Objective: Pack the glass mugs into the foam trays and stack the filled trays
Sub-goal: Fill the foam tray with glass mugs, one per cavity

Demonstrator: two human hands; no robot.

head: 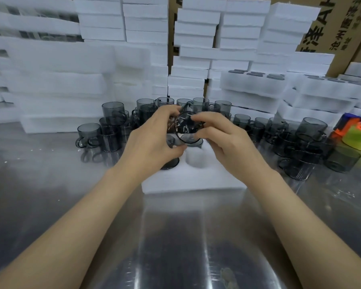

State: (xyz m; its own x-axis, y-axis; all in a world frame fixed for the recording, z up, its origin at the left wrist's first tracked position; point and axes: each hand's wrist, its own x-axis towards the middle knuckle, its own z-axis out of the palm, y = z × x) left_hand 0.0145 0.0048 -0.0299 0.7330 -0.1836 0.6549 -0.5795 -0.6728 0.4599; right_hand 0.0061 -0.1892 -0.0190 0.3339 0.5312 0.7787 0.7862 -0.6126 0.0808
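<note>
Shiny metal worktop [175, 236], bare arms reach in from the near edge. Just past them sits a white foam tray [196, 182] w/ round holes. One packed mug [170, 163] is already down in a hole on the left side; the empty hole [197, 160] next to it is waiting.

Above the tray, both hands hold one glass mug [187, 128], tipped so its mouth faces us. Left grip [154, 138] is curled round the mug's side. Right grip [223, 142] pinches the rim & wall from the other side. Handle seems to point away, hard to tell.

The mug is prob. light but hard, smooth & slippy, & it will break if dropped or banged. Best to hold the round body w/ fingers wrapped, not just the thin rim, & push it in gently: the foam is soft & will squash a bit.

Behind: loose mugs [111, 132], some stacked in twos. Further right, filled trays [252, 82] piled up. At the back, tall foam stacks [123, 21] & cardboard boxes [331, 28].
</note>
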